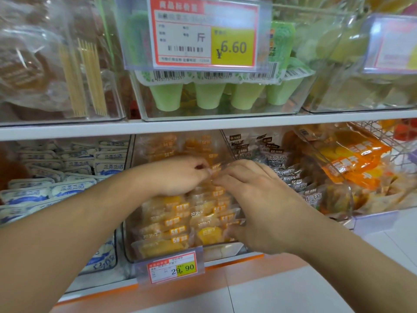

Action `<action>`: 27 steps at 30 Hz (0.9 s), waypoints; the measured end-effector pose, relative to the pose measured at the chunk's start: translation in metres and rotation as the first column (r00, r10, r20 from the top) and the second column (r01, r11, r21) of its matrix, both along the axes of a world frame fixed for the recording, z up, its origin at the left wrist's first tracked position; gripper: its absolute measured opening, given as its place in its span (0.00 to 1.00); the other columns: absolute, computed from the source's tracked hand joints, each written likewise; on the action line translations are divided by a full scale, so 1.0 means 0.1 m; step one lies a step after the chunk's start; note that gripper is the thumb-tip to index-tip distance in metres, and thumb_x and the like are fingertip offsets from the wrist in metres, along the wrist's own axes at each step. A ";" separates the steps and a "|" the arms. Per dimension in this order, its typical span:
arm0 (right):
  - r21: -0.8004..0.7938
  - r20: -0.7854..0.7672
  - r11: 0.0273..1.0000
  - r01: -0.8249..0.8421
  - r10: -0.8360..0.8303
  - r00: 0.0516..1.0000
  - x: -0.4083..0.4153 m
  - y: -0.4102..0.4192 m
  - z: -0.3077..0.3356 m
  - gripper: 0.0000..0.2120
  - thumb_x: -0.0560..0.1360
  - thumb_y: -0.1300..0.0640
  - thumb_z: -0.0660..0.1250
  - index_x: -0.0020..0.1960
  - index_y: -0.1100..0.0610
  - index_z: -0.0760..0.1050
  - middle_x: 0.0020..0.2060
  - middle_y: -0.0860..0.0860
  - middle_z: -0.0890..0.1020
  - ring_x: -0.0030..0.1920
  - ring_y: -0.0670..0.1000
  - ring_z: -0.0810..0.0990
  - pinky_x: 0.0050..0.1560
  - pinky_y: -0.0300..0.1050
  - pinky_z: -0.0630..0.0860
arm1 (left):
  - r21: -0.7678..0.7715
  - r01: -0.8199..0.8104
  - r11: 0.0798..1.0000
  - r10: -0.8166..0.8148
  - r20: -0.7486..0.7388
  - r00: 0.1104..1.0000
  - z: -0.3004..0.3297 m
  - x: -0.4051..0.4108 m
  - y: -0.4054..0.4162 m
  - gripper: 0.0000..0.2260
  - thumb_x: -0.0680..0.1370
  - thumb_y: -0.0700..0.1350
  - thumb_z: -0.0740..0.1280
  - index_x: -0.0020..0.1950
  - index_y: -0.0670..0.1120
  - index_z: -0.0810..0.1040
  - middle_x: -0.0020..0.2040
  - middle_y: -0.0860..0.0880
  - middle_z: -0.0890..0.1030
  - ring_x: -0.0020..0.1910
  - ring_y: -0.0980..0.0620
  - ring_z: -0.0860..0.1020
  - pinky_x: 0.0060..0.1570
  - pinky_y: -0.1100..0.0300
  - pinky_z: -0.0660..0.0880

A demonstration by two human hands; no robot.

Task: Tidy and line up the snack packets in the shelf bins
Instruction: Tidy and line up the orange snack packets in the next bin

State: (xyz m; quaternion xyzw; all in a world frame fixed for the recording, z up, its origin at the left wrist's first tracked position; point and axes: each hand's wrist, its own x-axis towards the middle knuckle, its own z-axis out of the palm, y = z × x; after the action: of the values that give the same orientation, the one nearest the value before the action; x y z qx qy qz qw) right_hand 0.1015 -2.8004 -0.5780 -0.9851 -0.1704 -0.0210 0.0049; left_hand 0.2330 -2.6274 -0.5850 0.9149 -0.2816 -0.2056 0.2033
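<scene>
Both hands are in the middle bin (pixel 135 251) of the lower shelf, the clear one with the 29.90 price tag (pixel 172 267) clipped to its front edge. This bin holds the yellow snack packets (pixel 167 224). Nearest the tag, on the left side, they lie in a neat overlapping column, each orange label showing; the column next to it is roughly in line too, though its packets sit a little crooked. Further back from the tag, under the upper shelf, the packets look looser and blurred, and I cannot tell how well they are ordered.

The left hand (pixel 178 175) has its fingers curled and pinched on the edge of a clear packet (pixel 216 166) well behind the tag, above the stacked rows. The right hand (pixel 252 199) meets it there: its fingertips touch the same packet, while its thumb curls down against the packets in the right column (whether it truly grips one there is not clear).

By my judgement this bin is more than half tidied, with the rear packets and the right column still to be straightened. To the left of the tagged bin, the white and blue packets (pixel 67 188) lie in fair rows. To its right, the dark packets (pixel 286 175) and the orange packets (pixel 356 159) beyond them look heaped and unsorted, so those bins are probably still to do
</scene>
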 end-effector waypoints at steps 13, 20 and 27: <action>-0.024 0.036 0.999 0.038 -0.037 0.999 0.16 0.02 -0.14 0.44 0.59 0.33 0.77 0.70 0.50 0.74 0.60 0.48 0.75 0.68 0.55 0.70 0.73 0.54 0.65 | -0.024 0.074 0.997 -0.074 -0.009 0.997 0.02 0.09 -0.03 0.15 0.86 0.48 0.56 0.64 0.45 0.79 0.64 0.48 0.80 0.63 0.48 0.76 0.67 0.49 0.69; -0.065 0.040 0.998 0.021 -0.019 0.999 0.19 0.04 -0.09 0.38 0.59 0.31 0.75 0.63 0.50 0.78 0.58 0.48 0.73 0.64 0.55 0.69 0.73 0.51 0.63 | 0.033 0.068 0.997 -0.069 0.042 0.997 -0.02 0.16 -0.01 0.13 0.85 0.44 0.56 0.63 0.47 0.79 0.64 0.49 0.79 0.61 0.48 0.77 0.65 0.49 0.71; -0.019 -0.043 1.000 -0.018 0.017 0.999 0.15 0.08 0.01 0.31 0.65 0.35 0.76 0.62 0.48 0.72 0.57 0.50 0.76 0.62 0.48 0.56 0.65 0.38 0.48 | 0.022 -0.035 0.999 0.033 0.097 0.995 -0.10 0.23 0.10 0.18 0.84 0.59 0.60 0.72 0.56 0.75 0.72 0.53 0.76 0.66 0.50 0.75 0.68 0.55 0.69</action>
State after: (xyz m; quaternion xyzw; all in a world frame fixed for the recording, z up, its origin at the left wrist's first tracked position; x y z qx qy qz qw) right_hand 0.1165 -2.7926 -0.5767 -0.9838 -0.1791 0.0019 -0.0006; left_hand 0.2562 -2.6171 -0.5954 0.9308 -0.2730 -0.1608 0.1823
